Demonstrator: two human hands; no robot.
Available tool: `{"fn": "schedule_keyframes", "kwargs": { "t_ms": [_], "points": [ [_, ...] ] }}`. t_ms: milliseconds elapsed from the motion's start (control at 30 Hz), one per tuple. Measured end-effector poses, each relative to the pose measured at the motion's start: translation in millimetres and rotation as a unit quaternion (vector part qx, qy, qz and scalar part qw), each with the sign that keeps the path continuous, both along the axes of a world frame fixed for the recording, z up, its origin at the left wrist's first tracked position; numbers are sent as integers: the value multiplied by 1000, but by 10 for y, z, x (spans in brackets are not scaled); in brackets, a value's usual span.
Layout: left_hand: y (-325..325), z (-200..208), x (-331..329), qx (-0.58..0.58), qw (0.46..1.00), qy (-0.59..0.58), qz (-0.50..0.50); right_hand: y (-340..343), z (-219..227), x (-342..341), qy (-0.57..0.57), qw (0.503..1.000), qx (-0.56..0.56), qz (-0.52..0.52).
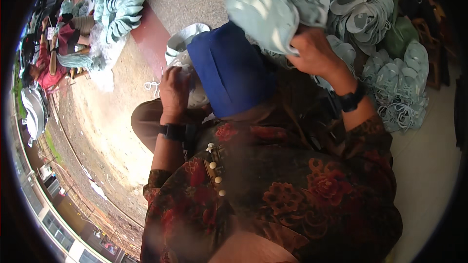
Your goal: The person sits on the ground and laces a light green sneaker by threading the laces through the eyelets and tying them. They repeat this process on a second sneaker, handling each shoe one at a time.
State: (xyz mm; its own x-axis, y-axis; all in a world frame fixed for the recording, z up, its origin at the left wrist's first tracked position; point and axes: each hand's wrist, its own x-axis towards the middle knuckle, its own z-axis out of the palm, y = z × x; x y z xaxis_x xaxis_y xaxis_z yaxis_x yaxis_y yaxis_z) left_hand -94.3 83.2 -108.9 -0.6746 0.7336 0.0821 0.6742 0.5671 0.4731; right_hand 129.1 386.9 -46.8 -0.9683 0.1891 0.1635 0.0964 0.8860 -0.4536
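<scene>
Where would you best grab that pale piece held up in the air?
Probably by its lower right edge, coming from the right, where the right hand has it: that edge looks thin enough to pinch, and the pale piece spreads up and left from there, though it is blurred.

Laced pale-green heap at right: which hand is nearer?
Right. The right hand is above-left of the heap; the left hand is farther off, left of the blue cloth.

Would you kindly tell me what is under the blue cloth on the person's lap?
Brown trousers show around the blue cloth, with a pale shoe piece by the left hand at the cloth's left edge. What lies directly beneath is covered and cannot be seen.
</scene>
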Motion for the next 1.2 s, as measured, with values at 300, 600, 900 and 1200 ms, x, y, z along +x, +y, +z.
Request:
{"fn": "schedule_keyframes", "kwargs": {
  "t_ms": [300,600,900,1200],
  "points": [
    [59,-60,-1,-13,996,84,-20,-228,-1100,665,-166,983,-11,-72],
    [118,-1,-46,30,994,96,-47,177,-2500,784,-315,944,11,-98],
    [89,-72,-37,41,993,101,-41,202,-2183,468,-377,921,2,-102],
    [-129,-140,-346,194,931,-299,86,197,-2035,684,-431,900,-17,-62]
  ]
}}
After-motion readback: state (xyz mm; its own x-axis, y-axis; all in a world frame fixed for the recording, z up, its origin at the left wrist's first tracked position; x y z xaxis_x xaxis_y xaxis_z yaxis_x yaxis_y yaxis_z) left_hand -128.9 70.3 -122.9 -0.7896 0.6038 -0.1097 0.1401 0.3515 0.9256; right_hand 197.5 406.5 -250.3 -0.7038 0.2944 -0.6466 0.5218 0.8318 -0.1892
